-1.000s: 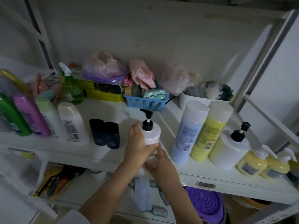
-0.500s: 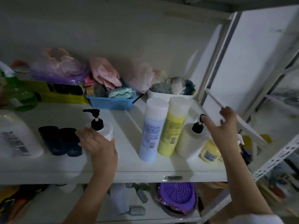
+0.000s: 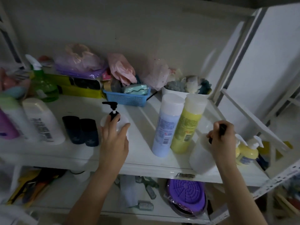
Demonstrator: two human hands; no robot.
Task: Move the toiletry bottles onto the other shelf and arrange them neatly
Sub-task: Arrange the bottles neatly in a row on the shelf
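While the left hand (image 3: 113, 140) rests with loosely curled fingers on the shoulder of the small white pump bottle (image 3: 115, 122), which stands on the shelf (image 3: 142, 158) just beside two dark blue bottles (image 3: 81, 131), the right hand (image 3: 221, 138) is closed round the black pump head of the big white pump bottle (image 3: 200, 155) near the front edge. The step in hand looks like a changeover: one bottle is being settled in the row on the left, and the next is being gripped for moving. That bottle stands just beside the tall yellow bottle (image 3: 186, 125) and the tall blue bottle (image 3: 167, 124), with two small yellow pump bottles (image 3: 246, 151) to its right. The next move probably calls for a straight lift clear of its neighbours, perhaps with support lower down, since a pump head alone is a poor handle.
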